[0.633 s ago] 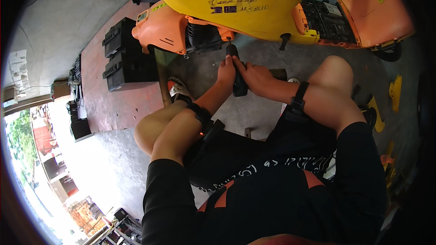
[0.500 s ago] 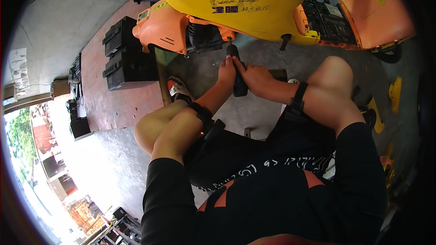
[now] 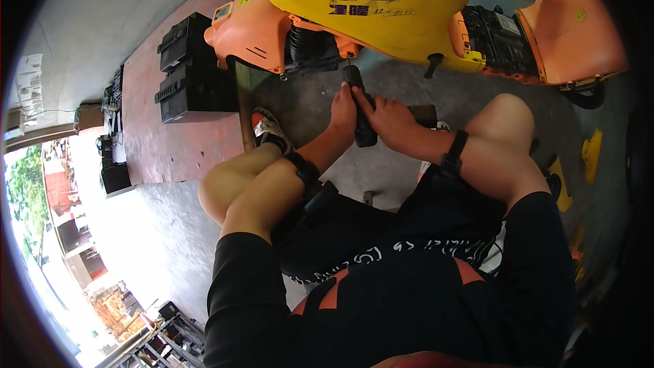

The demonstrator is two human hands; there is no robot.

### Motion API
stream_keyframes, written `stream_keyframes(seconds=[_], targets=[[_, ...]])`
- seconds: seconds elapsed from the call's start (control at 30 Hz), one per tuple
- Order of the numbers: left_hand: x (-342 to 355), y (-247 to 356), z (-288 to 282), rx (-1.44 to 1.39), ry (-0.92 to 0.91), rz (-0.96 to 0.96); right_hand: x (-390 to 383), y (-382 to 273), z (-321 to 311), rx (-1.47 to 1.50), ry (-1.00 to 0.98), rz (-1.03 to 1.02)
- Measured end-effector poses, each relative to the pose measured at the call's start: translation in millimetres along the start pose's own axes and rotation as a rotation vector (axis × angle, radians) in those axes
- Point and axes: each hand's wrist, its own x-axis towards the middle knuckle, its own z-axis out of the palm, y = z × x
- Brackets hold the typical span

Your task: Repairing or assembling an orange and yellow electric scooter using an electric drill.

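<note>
Head view: we hold a black power driver point(image 3: 362, 117) at the centre of the frame, just above the middle, its narrow end directed toward the upper edge. Our left hand point(image 3: 344, 110) closes on the left side of the housing; its underside fingers are hidden. Our right hand point(image 3: 392, 119) grips from the right, one digit extended along the housing and the other fingers curled. A thin bit point(image 3: 349, 61) extends from the driver to an orange bracket point(image 3: 348, 48); we cannot tell whether its tip is seated. Above, we see a yellow body panel point(image 3: 381, 10), with an orange fairing point(image 3: 252, 33) to its left. At upper left, two black boxes with handles, an upper box point(image 3: 187, 39) and a lower box point(image 3: 197, 99), stand on a reddish board point(image 3: 180, 153). We wear a black strap on each forearm.
</note>
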Motion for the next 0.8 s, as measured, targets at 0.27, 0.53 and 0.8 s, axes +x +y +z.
stream_keyframes(seconds=[0.27,0.53,0.8], targets=[[4.7,-8.3,-1.4,-0.024,-0.028,0.06,-2.6,-1.6,3.1,-0.008,-0.016,0.014],[19.8,-6.6,-3.6,0.047,-0.059,-0.019,5.4,3.1,7.1,0.086,-0.102,0.056],[27.2,-5.2,-2.1,0.068,-0.054,-0.036,10.4,7.3,4.0,0.169,-0.151,0.086]])
